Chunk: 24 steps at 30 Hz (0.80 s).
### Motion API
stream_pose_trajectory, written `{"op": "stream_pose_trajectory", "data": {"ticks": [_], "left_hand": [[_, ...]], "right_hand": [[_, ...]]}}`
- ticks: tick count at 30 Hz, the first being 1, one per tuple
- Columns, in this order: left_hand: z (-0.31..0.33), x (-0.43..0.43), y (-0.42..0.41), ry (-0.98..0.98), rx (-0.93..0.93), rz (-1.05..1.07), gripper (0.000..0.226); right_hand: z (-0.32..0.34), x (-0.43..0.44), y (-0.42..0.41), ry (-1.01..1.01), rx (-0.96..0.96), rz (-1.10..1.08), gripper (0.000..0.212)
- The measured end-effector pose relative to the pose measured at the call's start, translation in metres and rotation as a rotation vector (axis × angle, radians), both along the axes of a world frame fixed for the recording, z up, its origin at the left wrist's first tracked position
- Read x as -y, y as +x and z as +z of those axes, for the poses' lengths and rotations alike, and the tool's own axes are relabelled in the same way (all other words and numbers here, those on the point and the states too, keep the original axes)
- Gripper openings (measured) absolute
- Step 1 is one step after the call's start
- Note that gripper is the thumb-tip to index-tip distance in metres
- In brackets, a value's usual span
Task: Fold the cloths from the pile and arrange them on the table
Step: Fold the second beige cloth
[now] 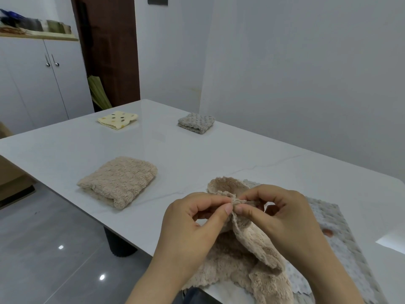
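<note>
Left hand (192,224) and right hand (282,218) are pinching one edge of the beige cloth (247,242) between them; it is hanging below.

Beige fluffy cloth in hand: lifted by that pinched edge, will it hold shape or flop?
Probably floppy: the beige fluffy cloth droops in loose folds below the pinch of left hand and right hand. Likely light, as fingertips alone lift its edge. Plush pile should resist slipping.

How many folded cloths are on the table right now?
3: beige cloth near left, yellow spotted cloth far left, grey cloth far middle. None seem hidden.
</note>
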<state>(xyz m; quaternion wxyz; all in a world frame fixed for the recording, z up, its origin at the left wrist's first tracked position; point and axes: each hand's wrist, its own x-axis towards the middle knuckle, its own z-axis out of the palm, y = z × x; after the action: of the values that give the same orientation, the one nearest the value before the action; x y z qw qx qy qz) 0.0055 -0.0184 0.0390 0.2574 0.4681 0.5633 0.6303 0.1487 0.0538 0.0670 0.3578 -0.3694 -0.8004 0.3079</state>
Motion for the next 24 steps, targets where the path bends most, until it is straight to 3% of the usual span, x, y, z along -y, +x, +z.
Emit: {"op": "stream_pose_trajectory", "data": {"ticks": [13,24], "left_hand": [[0.0,-0.004,0.003,0.02,-0.014,0.045,0.017],[0.02,-0.01,-0.026,0.103,-0.049,0.136,0.017]], "right_hand": [[-0.002,-0.003,0.002,0.013,0.017,0.037,0.007],[0.02,-0.025,0.025,0.173,0.197,0.027,0.01]]}}
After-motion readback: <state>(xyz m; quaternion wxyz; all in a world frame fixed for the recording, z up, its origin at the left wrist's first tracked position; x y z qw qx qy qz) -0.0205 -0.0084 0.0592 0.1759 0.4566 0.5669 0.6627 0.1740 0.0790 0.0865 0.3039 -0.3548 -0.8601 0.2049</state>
